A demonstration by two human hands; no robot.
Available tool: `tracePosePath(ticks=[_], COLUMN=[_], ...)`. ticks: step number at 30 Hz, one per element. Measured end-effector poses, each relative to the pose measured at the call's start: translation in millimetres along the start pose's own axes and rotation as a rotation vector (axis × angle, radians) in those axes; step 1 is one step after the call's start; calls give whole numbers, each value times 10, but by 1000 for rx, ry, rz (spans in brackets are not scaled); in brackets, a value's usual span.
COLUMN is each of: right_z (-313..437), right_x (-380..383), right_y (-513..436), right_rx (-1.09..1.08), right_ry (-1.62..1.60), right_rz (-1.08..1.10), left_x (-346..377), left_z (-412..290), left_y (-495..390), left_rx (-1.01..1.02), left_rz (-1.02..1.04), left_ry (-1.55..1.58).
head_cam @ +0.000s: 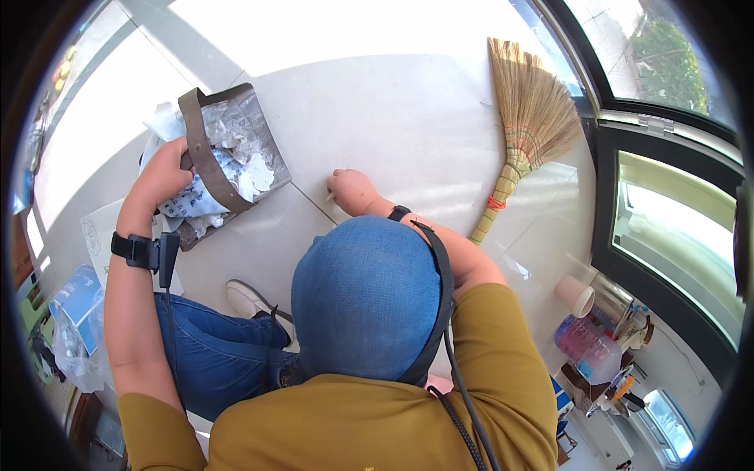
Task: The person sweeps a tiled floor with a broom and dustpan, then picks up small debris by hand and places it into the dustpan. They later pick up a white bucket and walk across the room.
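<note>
My left hand (pixel 165 173) grips the dark strap handle (pixel 206 156) of a dustpan (pixel 268 132), which rests on the tiled floor at the left. Crumpled white paper (pixel 256 176) and plastic with blue print (pixel 197 197) lie in the dustpan. My right hand (pixel 351 191), its fingers closed, is low over the floor to the right of the dustpan. A small pale scrap (pixel 331 196) shows between its fingers; what it is I cannot tell. A straw broom (pixel 527 118) lies on the floor at the right, away from both hands.
A dark-framed glass door (pixel 607 235) borders the right side. Below it are a pale pink cup or bin (pixel 574 296) and a clear pink-tinted plastic container (pixel 589 347). A blue box (pixel 79 303) and a clear plastic bag (pixel 73 353) are at the left.
</note>
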State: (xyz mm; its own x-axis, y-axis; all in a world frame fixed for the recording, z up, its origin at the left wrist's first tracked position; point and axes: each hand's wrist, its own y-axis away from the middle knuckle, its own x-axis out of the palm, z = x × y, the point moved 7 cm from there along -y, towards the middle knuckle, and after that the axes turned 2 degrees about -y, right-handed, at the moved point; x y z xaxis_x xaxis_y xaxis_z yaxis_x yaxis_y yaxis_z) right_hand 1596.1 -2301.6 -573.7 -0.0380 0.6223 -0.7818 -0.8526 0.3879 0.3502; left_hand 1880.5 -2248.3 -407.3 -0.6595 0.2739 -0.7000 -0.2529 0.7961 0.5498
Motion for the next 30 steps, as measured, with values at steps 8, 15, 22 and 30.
tracePosePath(ticks=[8, 15, 22, 30], right_z=[-293, 293, 635, 840], right_x=[-1226, -2608, -2310, -1724], right_y=[-149, -295, -693, -1243], right_rx=[341, -82, -56, -121], right_ry=[-1592, -1209, -337, 13], right_rz=[-221, -730, -653, -121], left_x=[-60, -189, -226, -220], left_z=[-282, -469, -719, -845], left_y=[95, 215, 191, 204], left_rx=[202, 246, 223, 240], left_rz=[-20, -96, -121, -177], left_ry=[83, 130, 225, 276])
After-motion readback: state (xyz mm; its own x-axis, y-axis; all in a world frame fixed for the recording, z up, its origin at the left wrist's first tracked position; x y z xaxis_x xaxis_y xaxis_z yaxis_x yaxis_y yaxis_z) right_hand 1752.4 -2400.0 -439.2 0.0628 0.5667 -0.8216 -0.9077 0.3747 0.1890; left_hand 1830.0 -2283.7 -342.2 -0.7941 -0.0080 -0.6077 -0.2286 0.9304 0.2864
